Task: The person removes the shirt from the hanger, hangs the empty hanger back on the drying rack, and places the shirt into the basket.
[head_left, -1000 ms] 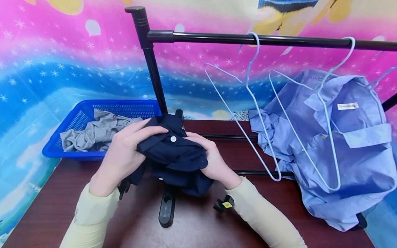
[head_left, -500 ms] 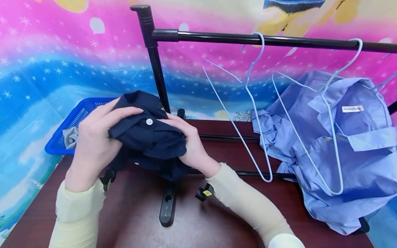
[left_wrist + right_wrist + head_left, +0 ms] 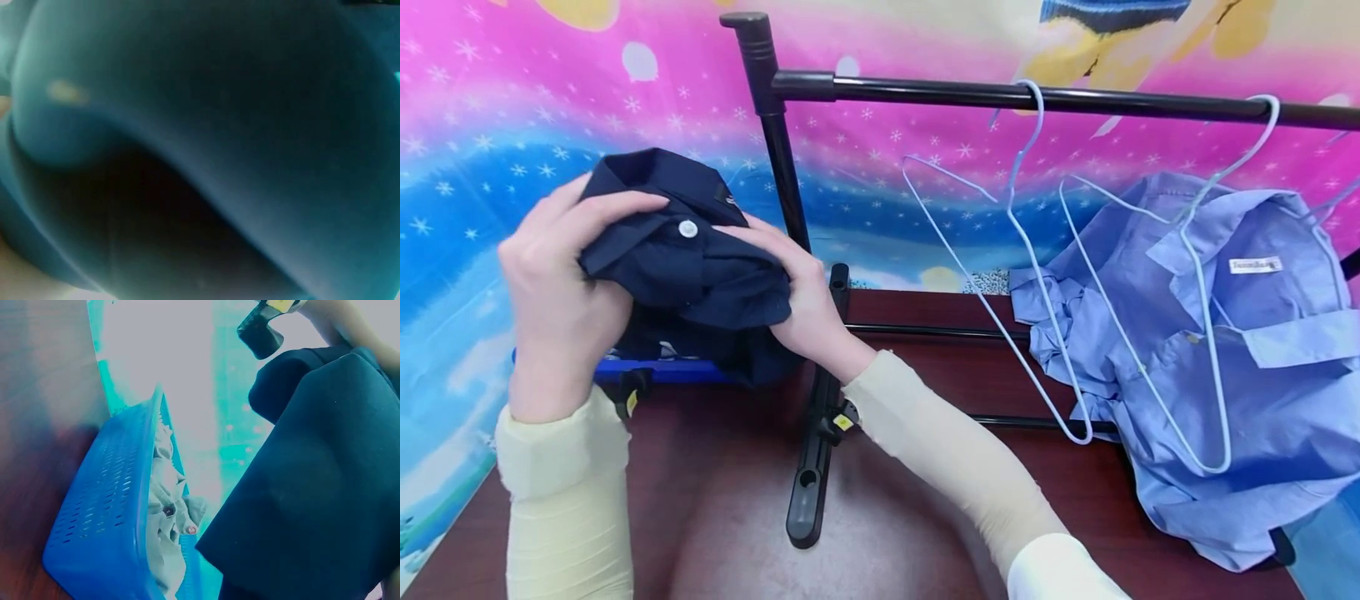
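A bunched navy shirt with a white button is held up at the left of the head view, in front of the blue basket. My left hand grips its left side, the thumb and fingers around the cloth. On the other side, my right hand holds the fabric, with some fingers hidden behind it. Dark, blurred cloth fills most of the left wrist view. In the right wrist view, the navy shirt hangs beside the blue basket, which contains a grey garment.
Two pale blue wire hangers hang from the black clothes rack; the left hanger holds no garment. A light blue shirt is draped at the right. The rack's foot stands on the dark red-brown table.
Both hands have carried the navy shirt left and upward, from beside the rack post to in front of the basket, which is now mostly covered. The hangers have barely shifted.
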`<act>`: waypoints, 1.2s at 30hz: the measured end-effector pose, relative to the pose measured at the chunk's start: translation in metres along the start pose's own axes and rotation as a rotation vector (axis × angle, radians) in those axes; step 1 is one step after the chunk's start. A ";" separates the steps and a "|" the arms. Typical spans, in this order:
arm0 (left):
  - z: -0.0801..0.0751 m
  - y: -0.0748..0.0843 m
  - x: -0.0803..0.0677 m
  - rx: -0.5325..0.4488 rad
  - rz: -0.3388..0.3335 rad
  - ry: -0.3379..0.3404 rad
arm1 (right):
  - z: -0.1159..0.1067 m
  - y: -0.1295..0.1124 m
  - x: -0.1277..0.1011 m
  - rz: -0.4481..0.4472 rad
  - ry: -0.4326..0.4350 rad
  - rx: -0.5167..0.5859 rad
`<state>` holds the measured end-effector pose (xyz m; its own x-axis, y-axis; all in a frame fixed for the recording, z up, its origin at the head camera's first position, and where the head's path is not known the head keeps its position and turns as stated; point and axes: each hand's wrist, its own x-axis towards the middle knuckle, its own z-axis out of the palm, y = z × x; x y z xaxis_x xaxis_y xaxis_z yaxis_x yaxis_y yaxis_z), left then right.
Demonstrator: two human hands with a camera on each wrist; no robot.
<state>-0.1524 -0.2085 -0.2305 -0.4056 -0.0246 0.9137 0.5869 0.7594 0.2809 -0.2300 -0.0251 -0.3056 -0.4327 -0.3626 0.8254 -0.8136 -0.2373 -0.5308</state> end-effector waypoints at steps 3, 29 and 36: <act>0.000 -0.011 0.004 0.041 -0.006 0.018 | 0.007 0.008 0.009 0.009 0.002 0.007; 0.033 -0.115 -0.052 0.166 -0.245 -0.153 | 0.038 0.080 -0.032 0.505 -0.303 -0.443; 0.031 -0.139 -0.069 0.218 -0.406 -0.299 | 0.041 0.077 -0.039 0.464 -0.365 -0.595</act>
<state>-0.2281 -0.2920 -0.3418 -0.7692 -0.1822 0.6124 0.1959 0.8451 0.4974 -0.2595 -0.0664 -0.3860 -0.7044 -0.5995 0.3800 -0.6976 0.4856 -0.5269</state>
